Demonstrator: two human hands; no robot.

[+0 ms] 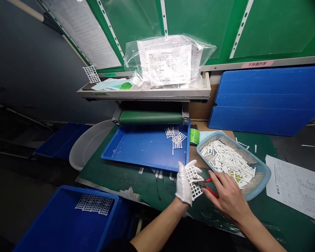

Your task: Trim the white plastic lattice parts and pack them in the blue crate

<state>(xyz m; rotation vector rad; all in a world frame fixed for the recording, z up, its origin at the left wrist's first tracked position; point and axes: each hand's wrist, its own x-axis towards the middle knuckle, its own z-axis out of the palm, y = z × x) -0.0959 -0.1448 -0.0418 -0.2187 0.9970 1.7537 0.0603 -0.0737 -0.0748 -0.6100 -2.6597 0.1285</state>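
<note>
My left hand (184,183), in a white glove, is closed on a white plastic grid piece (196,190) and holds it tilted above the green table mat. My bare right hand (227,196) grips the red handles of a pair of side cutters (208,185). The cutters' metal jaws lie against the face of the grid; whether they bite on a part of it I cannot tell. Just beyond my right hand, a light blue basket (262,180) holds a heap of white plastic sticks (229,162). Several more white grids (177,141) lie in a shallow blue tray (144,145).
A green conveyor belt (151,116) ends above the tray's back edge, under a shelf (157,93) with bagged papers. At lower left, a deep blue bin (49,224) contains stacked grids (94,203). A printed sheet (295,185) lies right of the basket. Blue panels (265,99) stand behind.
</note>
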